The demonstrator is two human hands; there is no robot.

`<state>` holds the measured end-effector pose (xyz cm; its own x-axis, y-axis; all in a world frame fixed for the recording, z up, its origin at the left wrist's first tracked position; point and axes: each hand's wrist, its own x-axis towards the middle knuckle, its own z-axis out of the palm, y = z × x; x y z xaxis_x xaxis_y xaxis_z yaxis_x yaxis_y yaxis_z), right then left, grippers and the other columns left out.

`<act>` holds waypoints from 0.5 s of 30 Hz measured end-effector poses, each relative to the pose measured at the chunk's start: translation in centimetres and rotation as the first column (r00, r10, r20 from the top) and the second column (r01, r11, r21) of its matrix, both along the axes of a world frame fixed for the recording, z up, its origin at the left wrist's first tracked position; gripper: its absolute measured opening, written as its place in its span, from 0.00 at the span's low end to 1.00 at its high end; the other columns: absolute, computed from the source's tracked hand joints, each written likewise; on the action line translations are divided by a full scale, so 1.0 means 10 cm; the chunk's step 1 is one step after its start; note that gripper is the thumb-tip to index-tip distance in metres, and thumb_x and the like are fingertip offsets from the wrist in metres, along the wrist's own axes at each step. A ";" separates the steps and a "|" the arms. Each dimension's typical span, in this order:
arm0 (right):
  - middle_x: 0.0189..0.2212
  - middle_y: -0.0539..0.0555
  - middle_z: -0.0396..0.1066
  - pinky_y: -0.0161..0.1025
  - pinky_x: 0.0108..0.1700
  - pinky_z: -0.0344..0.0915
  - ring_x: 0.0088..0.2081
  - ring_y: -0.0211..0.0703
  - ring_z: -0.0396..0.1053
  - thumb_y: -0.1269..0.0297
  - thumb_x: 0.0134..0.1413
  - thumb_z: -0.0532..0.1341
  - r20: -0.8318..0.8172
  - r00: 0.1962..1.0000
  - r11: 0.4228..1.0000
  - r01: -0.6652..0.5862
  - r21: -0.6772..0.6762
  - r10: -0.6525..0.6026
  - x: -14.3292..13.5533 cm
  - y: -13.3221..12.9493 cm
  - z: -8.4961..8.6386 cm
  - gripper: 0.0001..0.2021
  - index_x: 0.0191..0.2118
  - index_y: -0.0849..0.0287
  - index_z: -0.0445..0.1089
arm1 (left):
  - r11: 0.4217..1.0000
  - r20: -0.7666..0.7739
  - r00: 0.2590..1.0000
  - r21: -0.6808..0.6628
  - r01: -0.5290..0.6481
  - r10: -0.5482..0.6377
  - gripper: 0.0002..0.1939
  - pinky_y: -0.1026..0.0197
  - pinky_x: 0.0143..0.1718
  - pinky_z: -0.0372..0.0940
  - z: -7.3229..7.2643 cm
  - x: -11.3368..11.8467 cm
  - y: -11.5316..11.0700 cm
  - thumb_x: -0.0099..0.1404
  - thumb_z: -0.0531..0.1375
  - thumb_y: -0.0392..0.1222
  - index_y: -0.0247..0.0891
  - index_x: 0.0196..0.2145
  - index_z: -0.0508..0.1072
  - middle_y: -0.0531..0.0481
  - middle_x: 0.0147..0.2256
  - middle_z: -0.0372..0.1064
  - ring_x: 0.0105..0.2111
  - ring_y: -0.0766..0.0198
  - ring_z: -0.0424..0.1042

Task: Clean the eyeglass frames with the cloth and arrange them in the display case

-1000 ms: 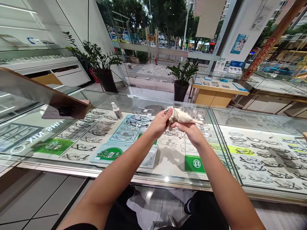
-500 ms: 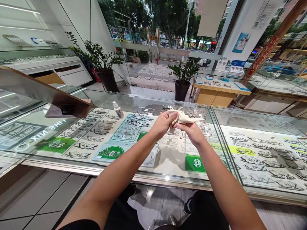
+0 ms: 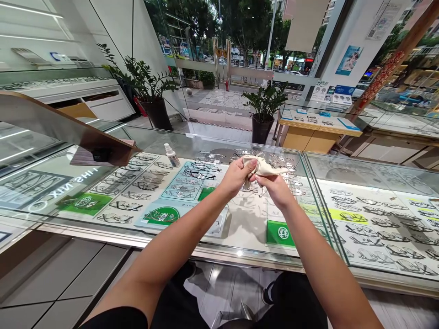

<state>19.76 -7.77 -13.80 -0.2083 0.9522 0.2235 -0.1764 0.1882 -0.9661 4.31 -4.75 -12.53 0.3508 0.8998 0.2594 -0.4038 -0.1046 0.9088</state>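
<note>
Above the glass counter, my left hand (image 3: 237,176) pinches a cream cloth (image 3: 269,168) with its thumb on top. My right hand (image 3: 277,188) grips the lower side of the same cloth from the right. The cloth is bunched between both hands, and one corner sticks out to the right. Thin dark lines show just under the fingers; whether they belong to a pair of glasses inside the cloth or to frames in the case below, I cannot tell. A small white spray bottle (image 3: 172,155) stands upright on the glass, left of my hands.
Under the glass counter (image 3: 240,253) lie rows of eyeglasses (image 3: 200,170) and green cards (image 3: 280,233). A brown tilted panel (image 3: 68,125) juts in at left. Potted plants (image 3: 263,114) stand beyond the counter, before glass doors. A second display case (image 3: 377,224) adjoins at right.
The view has shifted slightly, so the counter items sit a little further right. Both hands stay on the cloth in nearly the same pose.
</note>
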 end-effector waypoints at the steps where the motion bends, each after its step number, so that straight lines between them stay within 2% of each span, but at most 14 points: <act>1: 0.32 0.53 0.78 0.42 0.36 0.59 0.33 0.43 0.61 0.50 0.49 0.75 0.001 1.000 1.000 -0.006 0.003 0.006 -0.01 -0.01 0.00 0.13 0.32 0.54 0.81 | 1.000 0.001 1.000 -0.002 -0.007 0.007 0.31 0.67 0.23 0.53 0.00 0.00 0.00 0.63 0.71 0.69 0.38 0.31 0.70 0.57 0.18 0.63 0.19 0.72 0.58; 3: 0.34 0.53 0.79 0.42 0.38 0.59 0.35 0.44 0.63 0.49 0.51 0.75 -0.010 1.000 1.000 -0.010 -0.002 0.009 0.00 -0.01 -0.01 0.13 0.33 0.54 0.83 | 1.000 0.019 1.000 -0.016 0.003 -0.003 0.32 0.66 0.23 0.54 0.00 0.00 0.01 0.65 0.68 0.72 0.37 0.30 0.70 0.56 0.18 0.63 0.18 0.71 0.59; 5: 0.35 0.53 0.79 0.42 0.41 0.60 0.36 0.44 0.64 0.48 0.51 0.75 -0.027 1.000 1.000 -0.006 -0.026 0.005 0.03 0.01 0.00 0.15 0.34 0.54 0.84 | 0.999 0.055 0.998 -0.032 0.045 -0.043 0.31 0.67 0.25 0.58 0.02 -0.02 0.01 0.64 0.69 0.71 0.36 0.31 0.71 0.54 0.20 0.66 0.20 0.71 0.63; 8: 0.33 0.53 0.77 0.42 0.41 0.59 0.35 0.42 0.62 0.44 0.48 0.77 -0.066 0.998 0.997 -0.011 -0.081 0.005 0.08 0.03 0.00 0.18 0.32 0.55 0.84 | 0.992 0.084 0.991 -0.052 0.112 -0.107 0.30 0.68 0.29 0.62 0.05 -0.04 -0.01 0.58 0.78 0.61 0.35 0.40 0.73 0.55 0.24 0.70 0.24 0.71 0.66; 10: 0.32 0.53 0.77 0.42 0.40 0.58 0.33 0.41 0.60 0.43 0.46 0.78 -0.073 0.997 0.994 -0.030 -0.107 0.022 0.08 0.03 -0.01 0.19 0.31 0.55 0.84 | 0.989 0.076 0.990 -0.074 0.127 -0.121 0.32 0.68 0.28 0.62 0.06 -0.05 -0.03 0.54 0.81 0.56 0.36 0.45 0.72 0.57 0.24 0.69 0.23 0.72 0.65; 12: 0.32 0.53 0.77 0.42 0.40 0.58 0.33 0.41 0.60 0.44 0.48 0.77 -0.068 0.997 0.994 -0.047 -0.099 0.040 0.06 0.03 -0.04 0.18 0.32 0.56 0.83 | 0.990 0.068 0.992 -0.089 0.112 -0.106 0.31 0.69 0.25 0.58 0.06 -0.04 -0.05 0.55 0.80 0.57 0.37 0.43 0.71 0.59 0.22 0.68 0.21 0.72 0.62; 15: 0.33 0.52 0.77 0.42 0.40 0.58 0.34 0.41 0.62 0.48 0.52 0.76 -0.077 0.996 0.998 -0.052 -0.041 0.049 0.01 0.02 -0.09 0.15 0.34 0.55 0.83 | 0.994 0.068 0.995 -0.078 0.073 -0.068 0.30 0.69 0.23 0.56 0.02 -0.01 -0.03 0.58 0.77 0.63 0.37 0.37 0.70 0.59 0.20 0.65 0.18 0.73 0.59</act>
